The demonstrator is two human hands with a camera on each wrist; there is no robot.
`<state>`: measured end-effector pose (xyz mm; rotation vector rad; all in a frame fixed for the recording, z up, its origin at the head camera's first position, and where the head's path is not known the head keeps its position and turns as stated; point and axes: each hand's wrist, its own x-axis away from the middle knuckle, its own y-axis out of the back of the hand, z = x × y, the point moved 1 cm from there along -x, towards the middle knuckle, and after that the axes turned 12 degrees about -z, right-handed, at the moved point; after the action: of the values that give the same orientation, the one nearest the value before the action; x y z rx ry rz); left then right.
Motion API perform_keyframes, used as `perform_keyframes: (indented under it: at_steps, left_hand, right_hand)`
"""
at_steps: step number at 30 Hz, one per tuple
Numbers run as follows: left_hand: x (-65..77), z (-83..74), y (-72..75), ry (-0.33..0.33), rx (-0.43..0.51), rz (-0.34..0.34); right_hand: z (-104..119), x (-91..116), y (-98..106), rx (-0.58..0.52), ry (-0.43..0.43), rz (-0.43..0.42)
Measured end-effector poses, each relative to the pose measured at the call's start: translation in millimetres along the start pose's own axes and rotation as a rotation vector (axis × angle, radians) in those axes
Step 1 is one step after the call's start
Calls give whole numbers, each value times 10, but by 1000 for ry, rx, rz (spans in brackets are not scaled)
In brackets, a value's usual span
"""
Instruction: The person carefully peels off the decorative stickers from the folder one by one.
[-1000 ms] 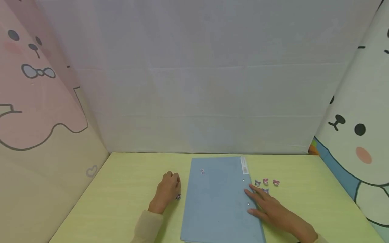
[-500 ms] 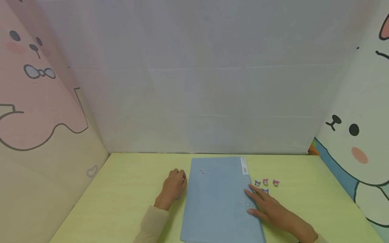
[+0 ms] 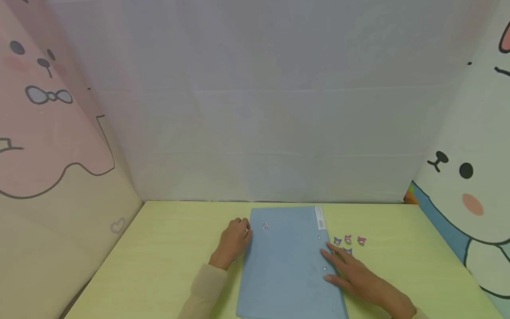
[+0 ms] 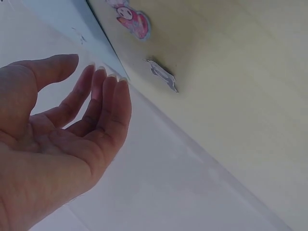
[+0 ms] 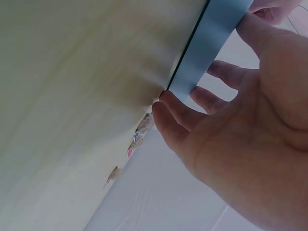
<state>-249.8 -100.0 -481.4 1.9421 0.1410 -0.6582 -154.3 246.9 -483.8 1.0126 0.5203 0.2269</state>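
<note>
A blue folder [image 3: 288,266] lies on the table, a small pink-and-white sticker [image 3: 265,226] near its top left. At the folder's left edge is my left hand [image 3: 234,239]; in the left wrist view its fingers bend loosely, thumb apart, and hold nothing. Past these fingertips that view has a pink character sticker [image 4: 134,21] and a grey-white one [image 4: 162,75] on the table. My right hand [image 3: 356,272] rests with spread fingers on the folder's right side. Beside its fingertips lie several character stickers [image 3: 348,239], one partly hidden by the hand.
The pale yellow table [image 3: 167,248] meets a white cloth wall [image 3: 255,110] at the back. Printed cartoon curtains stand on the left and right sides. A white barcode label [image 3: 320,217] is at the folder's top right corner.
My left hand has slid right and slightly away from me, from beside a sticker to the folder's left edge. The sticker is now mostly hidden behind the wrist. The right hand stays put.
</note>
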Motion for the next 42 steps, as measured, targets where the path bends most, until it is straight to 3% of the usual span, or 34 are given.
perform_keyframes:
  at_steps: [10,18,23,42]
  left_hand:
    - [-98,11,-105,-29,31,-23]
    - [-164,-18,-181,-11,34,-9]
    - [-203,-62,-205,-44,34,-23]
    - [-272,-173,-273,-67,39,19]
  right_hand:
    - [-13,-14,-5,0,-1,0]
    - [-9,-10,-3,-2,-7,9]
    - [1,-9,7,0,-4,3]
    - [22,-3,10,9,0,2]
